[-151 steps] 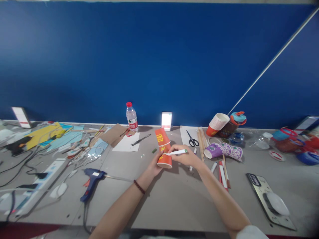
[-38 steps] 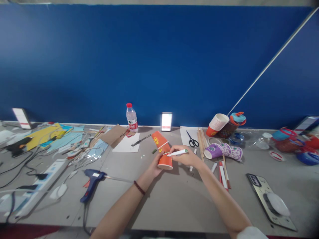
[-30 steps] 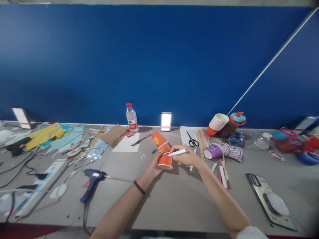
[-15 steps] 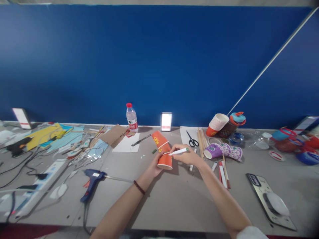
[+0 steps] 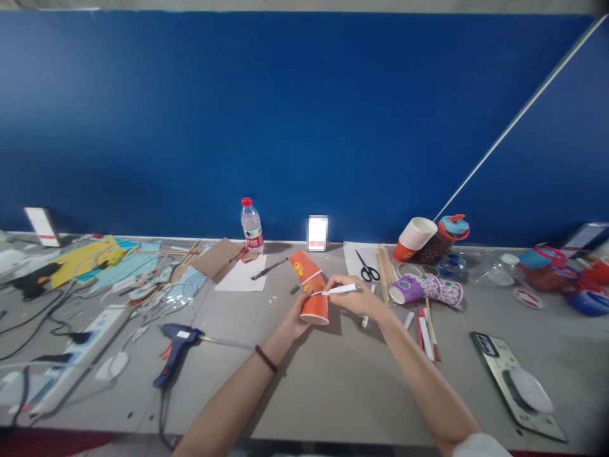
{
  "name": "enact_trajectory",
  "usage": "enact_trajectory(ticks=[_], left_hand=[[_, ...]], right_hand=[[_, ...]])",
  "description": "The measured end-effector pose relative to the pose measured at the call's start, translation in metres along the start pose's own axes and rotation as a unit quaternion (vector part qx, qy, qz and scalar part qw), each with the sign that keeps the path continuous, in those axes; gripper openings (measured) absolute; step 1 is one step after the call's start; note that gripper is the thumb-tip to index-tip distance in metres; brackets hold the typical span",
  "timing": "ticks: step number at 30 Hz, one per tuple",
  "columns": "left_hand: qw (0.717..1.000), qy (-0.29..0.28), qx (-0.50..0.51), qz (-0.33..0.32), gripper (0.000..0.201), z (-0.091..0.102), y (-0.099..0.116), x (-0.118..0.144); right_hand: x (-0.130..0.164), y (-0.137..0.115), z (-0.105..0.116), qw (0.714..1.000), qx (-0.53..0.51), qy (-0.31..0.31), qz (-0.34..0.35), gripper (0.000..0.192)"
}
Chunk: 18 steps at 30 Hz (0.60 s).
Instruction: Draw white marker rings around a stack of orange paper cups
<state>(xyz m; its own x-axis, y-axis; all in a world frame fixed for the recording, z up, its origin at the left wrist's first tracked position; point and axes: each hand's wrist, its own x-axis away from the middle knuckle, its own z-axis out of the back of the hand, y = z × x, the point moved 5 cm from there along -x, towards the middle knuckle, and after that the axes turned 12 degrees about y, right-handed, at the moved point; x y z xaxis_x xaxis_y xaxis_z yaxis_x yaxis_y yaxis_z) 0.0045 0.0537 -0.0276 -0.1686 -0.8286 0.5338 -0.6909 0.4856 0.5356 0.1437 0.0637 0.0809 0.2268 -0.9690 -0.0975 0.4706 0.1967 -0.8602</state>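
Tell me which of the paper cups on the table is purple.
The purple cup lies on its side right of the right hand. The held cups and the stack by the wall are orange-red.

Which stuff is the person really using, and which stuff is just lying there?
In use: stacked orange paper cups, held by the left hand; white marker pen in the right hand.

Lying about: blue glue gun, black scissors, clear water bottle, purple patterned cups.
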Motion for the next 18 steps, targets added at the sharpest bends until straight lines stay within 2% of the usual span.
enact_trajectory(ticks=[9,18], left_hand=[[1.0,0.014,0.002,0.007,0.017,-0.0014,-0.0005,0.0],[1.0,-0.006,0.009,0.006,0.01,-0.0034,0.0001,0.001]], right_hand=[[0.0008,-0.0035,0.0011,1.0,-0.007,0.012,0.003,0.012],[0.0012,-0.0026,-0.0008,1.0,-0.014,0.014,0.004,0.013]])
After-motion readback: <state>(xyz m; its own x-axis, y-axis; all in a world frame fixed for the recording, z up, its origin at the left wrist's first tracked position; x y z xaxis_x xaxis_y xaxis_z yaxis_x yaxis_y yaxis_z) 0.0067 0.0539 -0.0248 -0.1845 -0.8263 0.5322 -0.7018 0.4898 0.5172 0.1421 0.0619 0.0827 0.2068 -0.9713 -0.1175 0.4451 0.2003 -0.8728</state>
